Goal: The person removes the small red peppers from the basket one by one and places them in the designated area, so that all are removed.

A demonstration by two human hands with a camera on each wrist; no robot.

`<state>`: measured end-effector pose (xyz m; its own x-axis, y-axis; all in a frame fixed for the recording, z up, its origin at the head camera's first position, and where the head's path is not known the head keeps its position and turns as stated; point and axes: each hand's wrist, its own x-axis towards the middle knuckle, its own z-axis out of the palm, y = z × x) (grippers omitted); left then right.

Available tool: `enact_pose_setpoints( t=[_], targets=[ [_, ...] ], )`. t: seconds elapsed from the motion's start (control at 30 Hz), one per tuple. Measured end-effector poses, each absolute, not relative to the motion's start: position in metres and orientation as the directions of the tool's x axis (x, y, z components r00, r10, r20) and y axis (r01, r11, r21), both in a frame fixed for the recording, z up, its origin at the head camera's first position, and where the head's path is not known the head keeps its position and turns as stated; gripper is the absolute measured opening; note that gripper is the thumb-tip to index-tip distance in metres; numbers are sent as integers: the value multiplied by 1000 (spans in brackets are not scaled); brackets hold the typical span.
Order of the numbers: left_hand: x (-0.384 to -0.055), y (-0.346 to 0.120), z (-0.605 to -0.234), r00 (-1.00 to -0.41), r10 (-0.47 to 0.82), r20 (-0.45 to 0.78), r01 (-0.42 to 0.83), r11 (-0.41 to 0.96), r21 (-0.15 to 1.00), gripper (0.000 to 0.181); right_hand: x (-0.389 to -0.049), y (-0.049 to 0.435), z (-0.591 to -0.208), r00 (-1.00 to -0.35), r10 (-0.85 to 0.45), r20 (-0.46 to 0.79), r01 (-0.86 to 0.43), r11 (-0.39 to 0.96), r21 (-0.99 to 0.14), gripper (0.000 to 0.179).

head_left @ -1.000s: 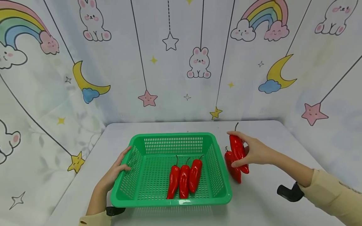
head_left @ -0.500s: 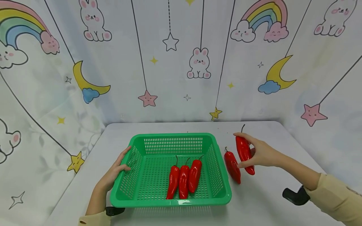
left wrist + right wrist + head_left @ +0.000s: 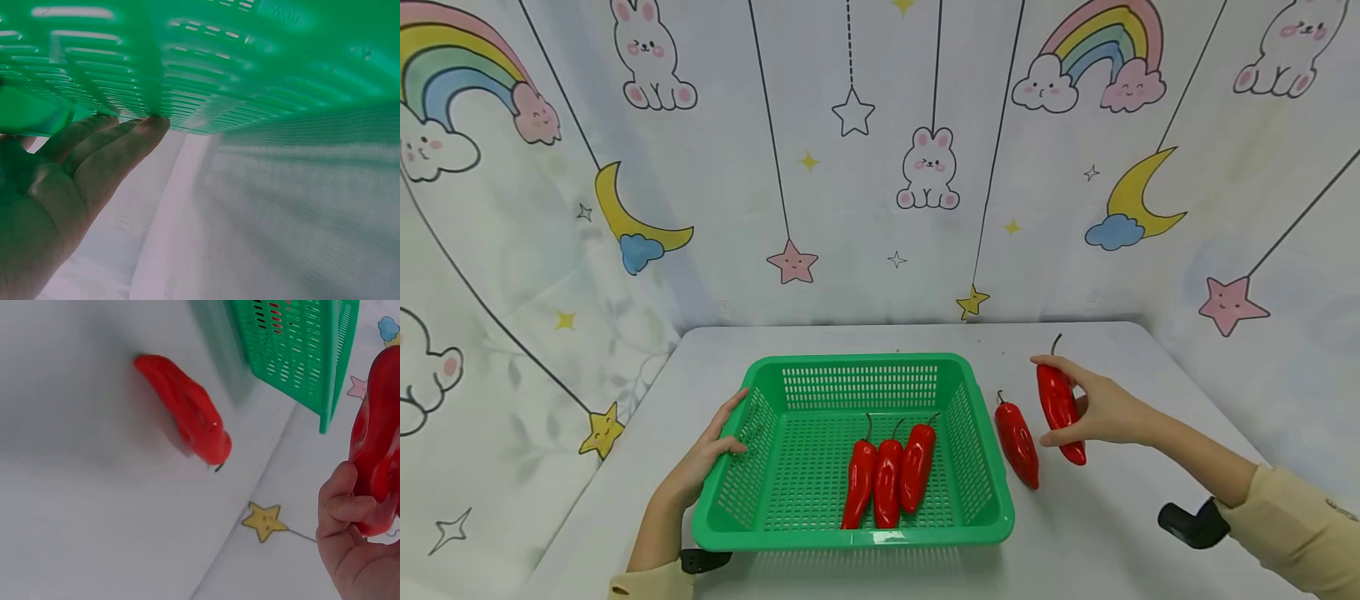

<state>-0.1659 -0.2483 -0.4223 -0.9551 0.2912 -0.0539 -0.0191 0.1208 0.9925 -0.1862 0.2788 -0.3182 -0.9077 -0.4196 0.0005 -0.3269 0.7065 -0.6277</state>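
Observation:
My left hand [image 3: 703, 454] grips the left side of a green plastic basket [image 3: 850, 537], thumb over the rim. In the left wrist view its fingers [image 3: 119, 150] lie along the basket's slotted outer wall. Inside the basket, three glossy red chili peppers [image 3: 887, 479] lie side by side, stems pointing away. My right hand [image 3: 1097, 408] holds another red chili pepper [image 3: 1057, 408] between thumb and fingers, right of the basket. One more red chili pepper [image 3: 1017, 442] lies on the table between the basket and that hand; it also shows in the right wrist view.
A white table [image 3: 1090, 542] carries everything. Behind it hangs a pale curtain [image 3: 865, 208] printed with rabbits, stars, moons and rainbows. The basket's right wall [image 3: 985, 450] stands close beside the loose pepper.
My right hand has moved right with its chili pepper, away from the one lying on the table, which it overlapped before. The left hand and basket stay put.

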Motion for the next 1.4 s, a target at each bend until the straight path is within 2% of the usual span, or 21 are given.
enact_pose_setpoints(
  t=[0.73, 1.17, 1.4],
  targets=[
    [-167, -249, -424, -955, 296, -29, 1, 102, 995, 79, -199, 296, -349, -906, -419, -52, -281, 690, -667, 101],
    [-167, -249, -423, -958, 282, -53, -19, 120, 993, 79, -208, 307, -371, -907, -418, -39, -284, 679, -677, 99],
    [-167, -249, -424, -958, 281, -53, -18, 126, 992, 79, -213, 312, -387, -917, -394, -61, -264, 715, -648, 98]
  ],
)
